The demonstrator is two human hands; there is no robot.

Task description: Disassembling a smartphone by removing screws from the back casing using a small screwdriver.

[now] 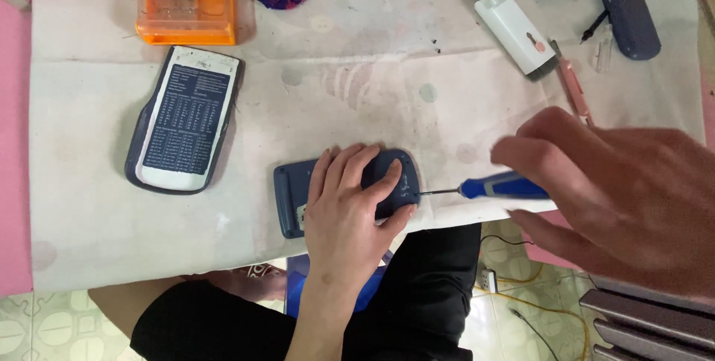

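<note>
Left hand (350,208) pressed flat, fingers spread, on dark blue plastic calculator back (298,190) at table's near edge. Right hand (618,190) grasping blue-handled screwdriver (495,186), thin metal tip touching casing's rounded end.

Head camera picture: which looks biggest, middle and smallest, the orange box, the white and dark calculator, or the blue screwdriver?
1. White and dark calculator looks biggest.
2. Orange box comes next, though the picture's top edge cuts it off, so this is unsure.
3. Blue screwdriver looks smallest; the right hand hides part of it.
</note>
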